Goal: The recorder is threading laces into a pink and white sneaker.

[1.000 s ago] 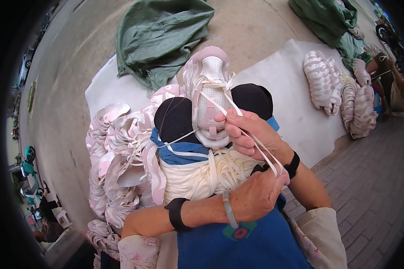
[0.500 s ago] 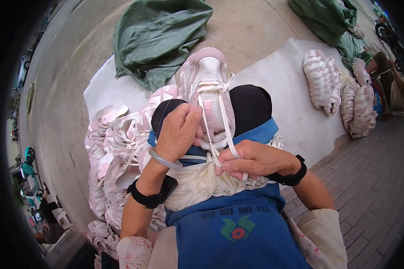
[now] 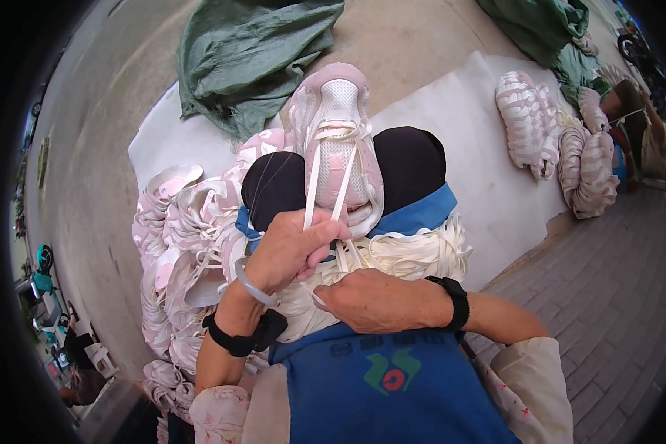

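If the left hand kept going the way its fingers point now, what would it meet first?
The left hand pinches the white laces and its fingers point toward the picture's right. Going straight on, it would probably first meet the heel end of the pink shoe on the knees, though depth is hard to judge.

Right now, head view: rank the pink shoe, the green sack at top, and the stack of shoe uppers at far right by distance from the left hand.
1. pink shoe: just above the left hand, which pinches its white laces.
2. green sack: on the ground beyond the shoe, upper left.
3. stack of shoe uppers: far right, on the white sheet.
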Demonstrator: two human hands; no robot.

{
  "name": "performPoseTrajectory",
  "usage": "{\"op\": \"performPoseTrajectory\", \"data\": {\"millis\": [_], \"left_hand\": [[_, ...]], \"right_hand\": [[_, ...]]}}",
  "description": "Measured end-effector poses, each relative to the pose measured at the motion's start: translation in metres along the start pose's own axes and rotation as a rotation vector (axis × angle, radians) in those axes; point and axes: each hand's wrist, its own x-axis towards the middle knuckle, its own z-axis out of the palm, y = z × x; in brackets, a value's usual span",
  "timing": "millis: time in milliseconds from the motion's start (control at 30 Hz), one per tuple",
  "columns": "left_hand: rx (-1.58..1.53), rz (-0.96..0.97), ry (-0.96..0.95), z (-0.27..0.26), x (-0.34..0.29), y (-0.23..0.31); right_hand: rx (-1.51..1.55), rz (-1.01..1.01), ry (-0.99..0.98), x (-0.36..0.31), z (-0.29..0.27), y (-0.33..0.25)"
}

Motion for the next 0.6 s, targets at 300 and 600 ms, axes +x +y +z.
{"op": "performPoseTrajectory", "data": {"millis": [300,600], "left_hand": [[0.645,0.375,0.079,0.0,-0.052,-0.024],[0.538,0.384,0.19,0.002,-0.059,-0.029]], "right_hand": [[-0.019,0.223,0.813,-0.011,-0.06,0.036],[-0.538,0.201,0.853,0.02,-0.077,0.064]]}}
